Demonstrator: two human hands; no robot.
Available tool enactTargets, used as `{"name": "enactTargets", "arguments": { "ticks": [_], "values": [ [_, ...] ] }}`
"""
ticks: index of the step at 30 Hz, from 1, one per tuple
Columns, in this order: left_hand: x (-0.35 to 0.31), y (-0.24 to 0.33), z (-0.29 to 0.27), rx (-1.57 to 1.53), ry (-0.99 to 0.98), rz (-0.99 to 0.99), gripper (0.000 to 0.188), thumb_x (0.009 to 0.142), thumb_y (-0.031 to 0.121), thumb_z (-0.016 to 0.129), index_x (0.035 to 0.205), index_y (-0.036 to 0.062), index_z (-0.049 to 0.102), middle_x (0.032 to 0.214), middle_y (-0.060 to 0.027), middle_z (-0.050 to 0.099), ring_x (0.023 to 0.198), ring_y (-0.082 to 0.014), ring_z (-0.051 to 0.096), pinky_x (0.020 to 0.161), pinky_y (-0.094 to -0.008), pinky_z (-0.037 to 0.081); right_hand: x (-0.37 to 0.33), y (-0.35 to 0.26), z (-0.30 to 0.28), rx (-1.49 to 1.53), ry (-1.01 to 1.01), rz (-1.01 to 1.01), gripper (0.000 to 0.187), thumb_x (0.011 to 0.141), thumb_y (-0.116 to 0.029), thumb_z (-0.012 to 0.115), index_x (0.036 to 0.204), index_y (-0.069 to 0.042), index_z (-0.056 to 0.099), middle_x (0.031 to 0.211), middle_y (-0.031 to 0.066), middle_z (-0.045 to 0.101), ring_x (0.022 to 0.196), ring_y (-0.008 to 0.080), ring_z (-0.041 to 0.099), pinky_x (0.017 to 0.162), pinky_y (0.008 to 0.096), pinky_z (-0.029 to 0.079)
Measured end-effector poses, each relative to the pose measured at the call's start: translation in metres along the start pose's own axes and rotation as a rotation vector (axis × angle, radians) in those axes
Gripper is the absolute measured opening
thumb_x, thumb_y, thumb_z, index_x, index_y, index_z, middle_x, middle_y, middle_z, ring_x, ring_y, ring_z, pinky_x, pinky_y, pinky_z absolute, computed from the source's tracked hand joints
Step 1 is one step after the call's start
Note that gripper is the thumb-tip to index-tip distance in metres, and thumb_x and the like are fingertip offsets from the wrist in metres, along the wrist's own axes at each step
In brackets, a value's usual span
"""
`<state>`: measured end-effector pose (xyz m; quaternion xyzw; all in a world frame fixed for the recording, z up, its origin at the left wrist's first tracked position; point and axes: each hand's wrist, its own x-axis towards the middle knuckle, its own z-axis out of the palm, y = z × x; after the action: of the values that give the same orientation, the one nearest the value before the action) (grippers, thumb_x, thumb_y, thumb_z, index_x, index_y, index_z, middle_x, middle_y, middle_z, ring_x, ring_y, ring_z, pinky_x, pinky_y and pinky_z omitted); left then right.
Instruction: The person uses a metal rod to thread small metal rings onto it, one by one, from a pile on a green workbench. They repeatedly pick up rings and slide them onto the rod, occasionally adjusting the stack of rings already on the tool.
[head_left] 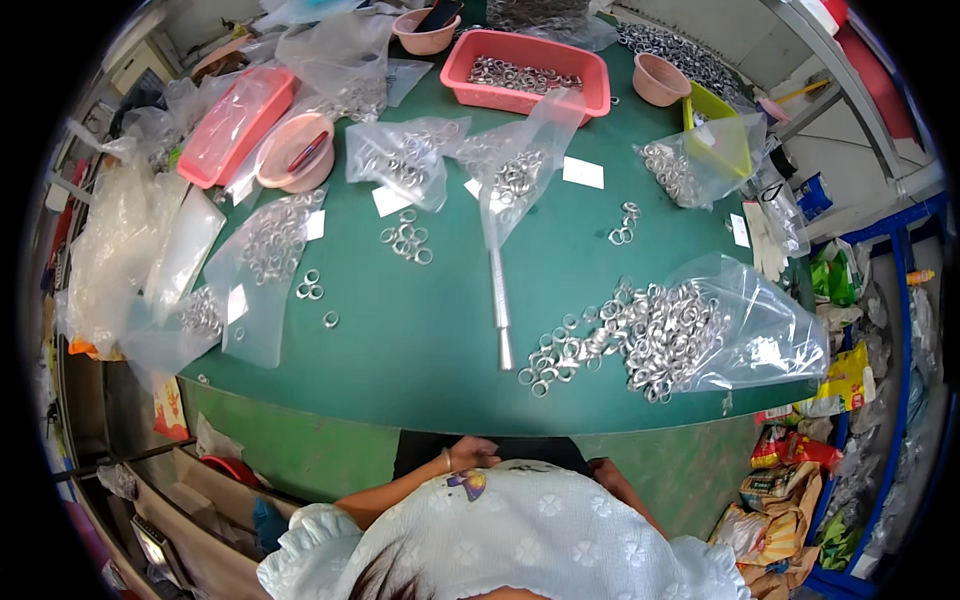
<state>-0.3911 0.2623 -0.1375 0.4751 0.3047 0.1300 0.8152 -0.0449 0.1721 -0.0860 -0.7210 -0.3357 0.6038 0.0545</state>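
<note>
The person is at the green counter [400, 330], both hands down by the lap, short of its edge. The left hand [472, 453] looks loosely curled, though I can't tell whether it holds anything; the right hand [605, 472] is partly out of sight beside the pale shirt [520, 530], so I can't tell its state either. Nearest them lies a metal rod [501, 310], thick end toward the person, far end reaching a clear bag [540, 135] of rings. To its right, a heap of silvery rings [660, 335] spreads from another plastic bag [770, 335].
</note>
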Motion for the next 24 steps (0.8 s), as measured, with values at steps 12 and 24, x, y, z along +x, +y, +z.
{"name": "enactTargets", "arguments": {
  "ticks": [12,24],
  "values": [
    [-0.106,0.154,0.002,0.560,0.308,0.228,0.019,0.079,0.010,0.061,0.096,0.0011,0.061,0.073,-0.0123,0.061,0.067,-0.0235,0.060,0.065,-0.0306,0.049,-0.102,-0.234,0.021,-0.621,0.121,-0.491,0.028,0.085,-0.031,0.054,0.081,-0.005,0.062,0.073,0.0186,0.061,0.077,0.0367,0.059,0.065,0.0446,0.046],
    [-0.068,0.168,-0.012,0.847,1.133,0.693,0.024,0.076,0.009,0.066,0.098,0.0037,0.060,0.065,-0.0046,0.050,0.046,-0.0137,0.042,0.047,-0.0270,0.038,-0.005,-0.351,0.080,-0.813,0.976,-0.723,0.024,0.082,-0.020,0.059,0.094,0.000,0.052,0.091,0.0180,0.059,0.074,0.0326,0.064,0.059,0.0411,0.053]
  ]
}}
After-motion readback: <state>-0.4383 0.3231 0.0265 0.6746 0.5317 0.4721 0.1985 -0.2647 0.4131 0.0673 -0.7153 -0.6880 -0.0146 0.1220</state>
